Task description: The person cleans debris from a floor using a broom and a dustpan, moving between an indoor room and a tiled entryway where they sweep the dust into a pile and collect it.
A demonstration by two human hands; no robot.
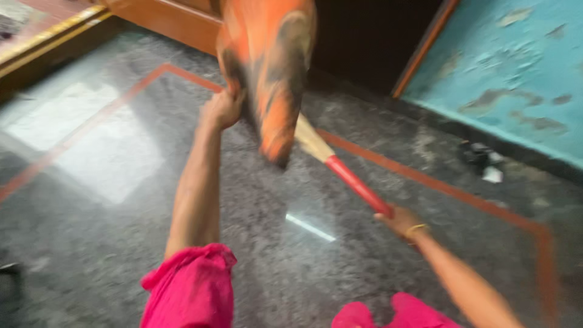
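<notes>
The orange cloth [270, 73] hangs in the air at the top centre of the view, above the floor and in front of a dark doorway; it is streaked with dark patches and blurred, so its exact outline cannot be read. The left hand [221, 109] holds the cloth at its lower left edge, fingers clenched on the fabric, arm extended forward from a pink sleeve [191, 285]. Behind and below the cloth runs a broom [340, 167] with a pale bristle section and a red handle, slanting down to the right. The right hand [401, 220] grips the lower end of that red handle, fingers closed around it; a thin gold bangle [416, 229] sits on the wrist. Whether the cloth is draped over the bristle end or merely passes in front of it cannot be determined. As a judgement of progress: both items are lifted clear of the floor and neither touches it, so no wiping or sweeping contact is under way. The grey speckled stone floor [109, 231] carries an orange inlaid border line and bright reflections. Small pale scraps of litter [490, 173] lie near the base of the peeling turquoise wall [516, 67] at the right. A wooden door frame [176, 21] runs along the top left.
</notes>
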